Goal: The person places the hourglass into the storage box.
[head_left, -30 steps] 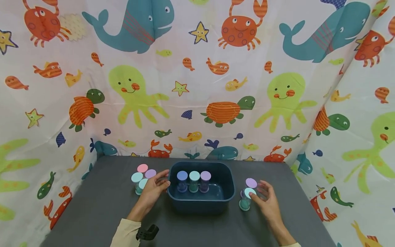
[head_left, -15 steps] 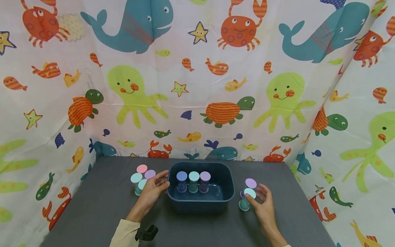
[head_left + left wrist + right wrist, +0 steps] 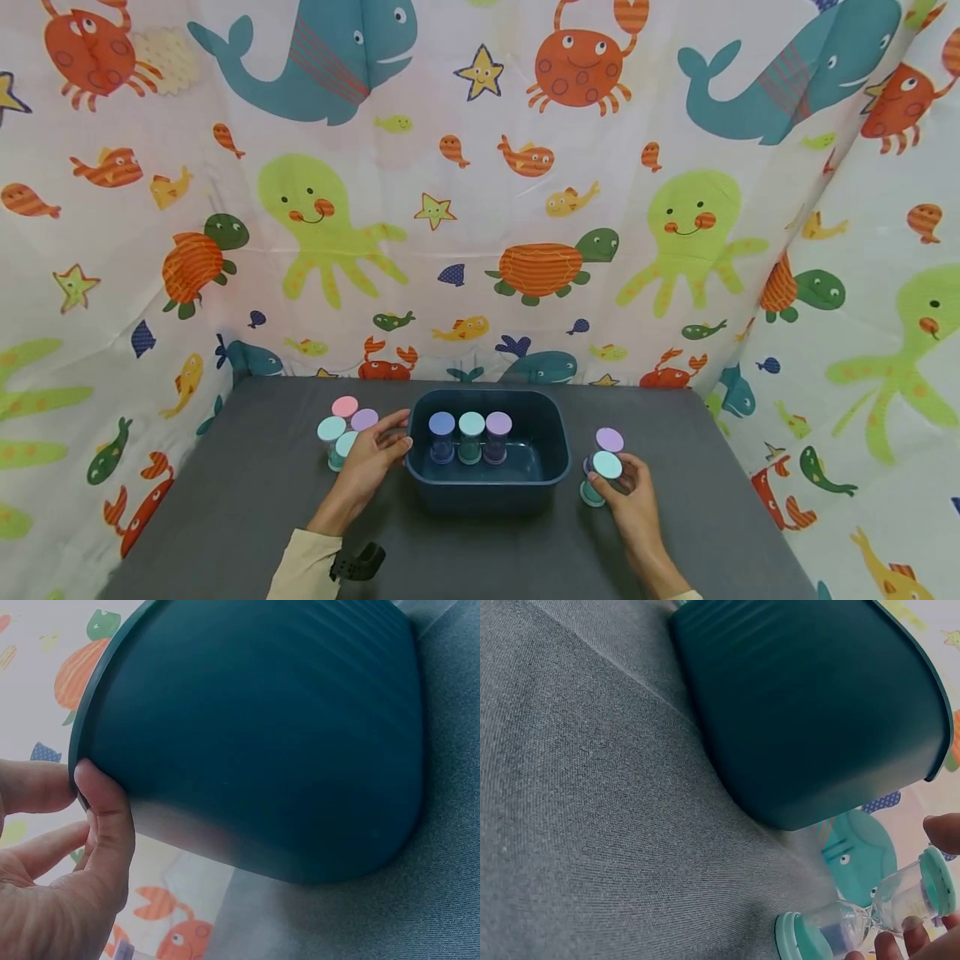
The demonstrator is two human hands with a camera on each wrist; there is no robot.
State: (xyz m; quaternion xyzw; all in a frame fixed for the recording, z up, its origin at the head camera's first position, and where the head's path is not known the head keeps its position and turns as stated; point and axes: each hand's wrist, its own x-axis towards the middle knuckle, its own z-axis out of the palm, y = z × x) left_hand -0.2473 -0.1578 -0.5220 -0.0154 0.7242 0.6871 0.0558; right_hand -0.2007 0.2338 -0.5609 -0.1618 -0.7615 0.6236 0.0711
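A dark blue bin (image 3: 487, 498) stands in the middle of the table. My left hand (image 3: 367, 467) pinches its left rim; the left wrist view shows the thumb (image 3: 105, 799) against the outer wall. Inside stand a blue-capped sand timer (image 3: 442, 424), a teal-capped one (image 3: 472, 424) and a purple-capped one (image 3: 498, 423). Right of the bin, my right hand (image 3: 633, 508) holds a teal sand timer (image 3: 607, 465), thumb on the near side and fingers behind its glass (image 3: 904, 896). Just behind it is a purple-capped sand timer (image 3: 610, 440), partly hidden.
Left of the bin, close to my left hand, several sand timers stand grouped, with pink (image 3: 345, 407), purple (image 3: 365, 419) and teal (image 3: 332, 429) caps. A sea-animal curtain (image 3: 480, 192) hangs behind and along the sides of the grey table (image 3: 277, 467).
My right hand has moved a little left and its fingers have come in around the teal sand timer. The left hand stays at the bin's rim.
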